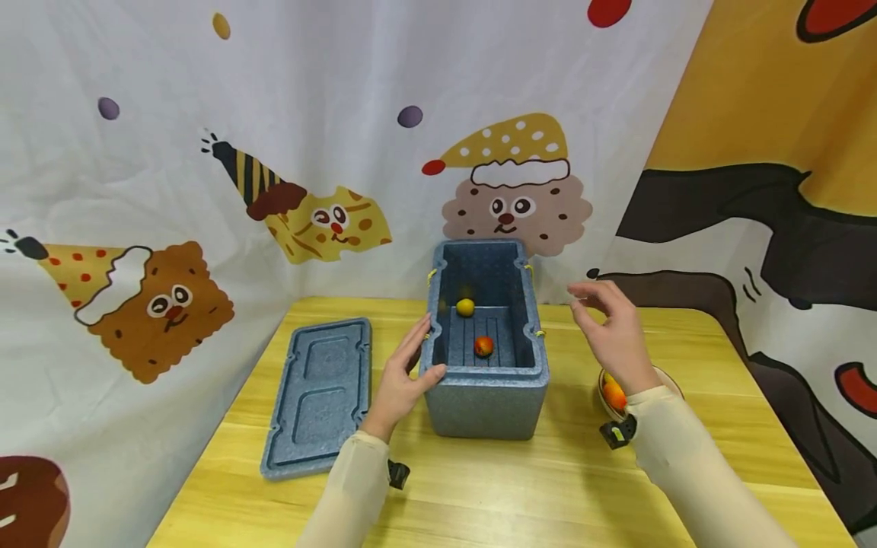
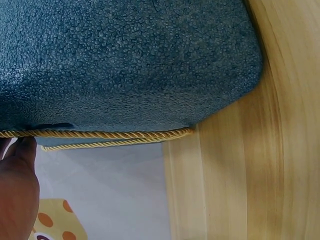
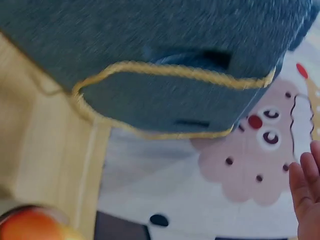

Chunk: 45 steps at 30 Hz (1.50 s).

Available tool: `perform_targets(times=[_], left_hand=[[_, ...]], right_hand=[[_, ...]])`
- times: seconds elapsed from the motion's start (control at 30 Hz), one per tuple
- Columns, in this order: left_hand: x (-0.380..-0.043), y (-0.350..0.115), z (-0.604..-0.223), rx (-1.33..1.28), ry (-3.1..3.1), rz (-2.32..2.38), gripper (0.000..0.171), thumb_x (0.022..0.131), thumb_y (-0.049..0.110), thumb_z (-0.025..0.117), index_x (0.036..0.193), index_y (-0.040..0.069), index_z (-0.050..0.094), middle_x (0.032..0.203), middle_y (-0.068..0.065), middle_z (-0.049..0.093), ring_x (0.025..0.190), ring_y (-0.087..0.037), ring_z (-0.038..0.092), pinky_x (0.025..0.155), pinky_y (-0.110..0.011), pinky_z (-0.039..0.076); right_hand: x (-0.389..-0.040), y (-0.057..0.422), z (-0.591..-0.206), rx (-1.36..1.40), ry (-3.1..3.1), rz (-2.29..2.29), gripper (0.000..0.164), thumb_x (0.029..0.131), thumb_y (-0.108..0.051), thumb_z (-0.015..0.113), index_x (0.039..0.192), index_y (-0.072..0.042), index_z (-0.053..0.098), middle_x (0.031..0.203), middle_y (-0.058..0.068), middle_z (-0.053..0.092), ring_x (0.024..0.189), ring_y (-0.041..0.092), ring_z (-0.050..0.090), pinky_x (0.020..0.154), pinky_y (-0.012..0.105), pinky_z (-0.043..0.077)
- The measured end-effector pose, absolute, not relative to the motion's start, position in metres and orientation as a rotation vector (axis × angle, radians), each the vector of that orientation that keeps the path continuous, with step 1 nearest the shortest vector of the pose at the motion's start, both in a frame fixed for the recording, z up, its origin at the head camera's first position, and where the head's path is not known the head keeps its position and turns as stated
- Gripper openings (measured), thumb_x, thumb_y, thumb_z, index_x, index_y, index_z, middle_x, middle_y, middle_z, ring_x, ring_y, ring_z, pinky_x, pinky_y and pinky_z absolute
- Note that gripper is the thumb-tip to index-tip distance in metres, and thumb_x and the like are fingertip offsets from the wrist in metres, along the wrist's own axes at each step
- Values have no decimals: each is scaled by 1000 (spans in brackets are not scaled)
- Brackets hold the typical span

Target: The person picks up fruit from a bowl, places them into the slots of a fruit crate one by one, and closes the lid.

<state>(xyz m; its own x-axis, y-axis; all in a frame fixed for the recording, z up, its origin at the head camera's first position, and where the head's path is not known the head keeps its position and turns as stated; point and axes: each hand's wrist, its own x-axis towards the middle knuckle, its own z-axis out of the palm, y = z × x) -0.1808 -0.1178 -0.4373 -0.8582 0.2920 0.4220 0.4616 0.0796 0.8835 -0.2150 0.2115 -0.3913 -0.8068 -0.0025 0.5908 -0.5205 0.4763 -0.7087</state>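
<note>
A grey-blue foam box (image 1: pixel 486 407) with yellow rope handles stands uncovered on the table. Inside it, a small yellow fruit (image 1: pixel 465 307) lies toward the back and a red-orange fruit (image 1: pixel 483 346) nearer the front. My left hand (image 1: pixel 404 380) rests against the box's left side, fingers stretched along the outer wall and thumb at the front corner of the rim. In the left wrist view its fingers (image 2: pixel 22 155) are beside the yellow rope (image 2: pixel 115 134). To the right of the box my right hand (image 1: pixel 614 327) hovers with fingers loosely bent and nothing held.
Left of the box lies its grey-blue lid (image 1: pixel 322 388), flat on the wooden table (image 1: pixel 473 495). Below my right wrist, partly hidden, a bowl (image 1: pixel 668 380) holds orange and yellow fruit (image 1: pixel 614 394). A printed cloth (image 1: pixel 342 99) hangs behind the table.
</note>
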Motion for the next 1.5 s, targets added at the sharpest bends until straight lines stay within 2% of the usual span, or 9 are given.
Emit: perform_targets(times=[0.4, 0.8, 0.9, 0.97, 1.07, 1.2, 1.27, 1.37, 1.5], left_hand=[[-181, -118, -438, -764, -2218, -1866, 71, 95, 14, 67, 153, 0, 30, 159, -17, 23, 145, -27, 22, 112, -54, 21], [-181, -117, -438, -756, -2210, -1894, 71, 94, 12, 67, 153, 0, 29, 159, -17, 22, 145, -27, 21, 112, -53, 20], [-181, -116, -438, -763, -2197, -1900, 71, 94, 13, 67, 153, -1, 29, 159, -18, 22, 145, -26, 21, 112, -54, 20], [-181, -117, -438, -770, -2192, -1897, 71, 94, 13, 67, 152, -1, 29, 158, -19, 23, 145, -26, 21, 112, -55, 19], [-181, -117, -438, -781, -2197, -1871, 71, 94, 12, 68, 152, -2, 29, 158, -20, 23, 145, -28, 22, 112, -55, 20], [-180, -117, -436, -782, -2214, -1829, 71, 93, 10, 68, 152, -3, 30, 158, -19, 24, 144, -31, 23, 111, -56, 22], [-180, -117, -435, -775, -2221, -1819, 71, 93, 12, 69, 151, -3, 31, 158, -19, 25, 144, -32, 23, 111, -56, 23], [-180, -117, -435, -765, -2228, -1819, 72, 93, 15, 70, 151, -3, 32, 157, -19, 26, 144, -33, 24, 111, -56, 23], [-180, -117, -437, -750, -2235, -1818, 72, 93, 14, 70, 151, -2, 32, 158, -17, 26, 144, -31, 24, 111, -53, 23]], right_hand=[[-200, 246, -407, 263, -2301, 1245, 20, 96, -7, 62, 115, -3, 67, 109, 3, 60, 102, 21, 55, 93, 18, 42], [-185, 272, -432, 165, -2417, 1193, 25, 98, -14, 61, 120, -2, 66, 114, 8, 60, 108, 30, 54, 89, 11, 35], [-180, 283, -442, 118, -2454, 1163, 27, 99, -16, 59, 122, -3, 65, 115, 9, 60, 110, 33, 54, 91, 16, 36], [-177, 290, -446, 90, -2475, 1160, 27, 100, -17, 59, 122, -3, 64, 117, 11, 59, 112, 35, 52, 96, 28, 39], [-173, 299, -452, 60, -2503, 1133, 28, 100, -17, 58, 123, -3, 63, 117, 12, 59, 112, 36, 53, 93, 22, 38], [-166, 309, -462, 46, -2545, 1103, 30, 100, -16, 58, 125, 0, 61, 119, 15, 57, 111, 39, 52, 94, 24, 39], [-163, 313, -468, 40, -2574, 1116, 32, 100, -16, 58, 125, 3, 60, 120, 19, 56, 112, 42, 50, 98, 41, 42], [-158, 318, -475, 8, -2633, 1126, 33, 100, -17, 57, 125, 5, 58, 123, 25, 52, 114, 47, 47, 90, 66, 38], [-156, 323, -483, -25, -2686, 1122, 34, 100, -20, 57, 126, 3, 59, 126, 26, 50, 115, 48, 44, 88, 68, 37]])
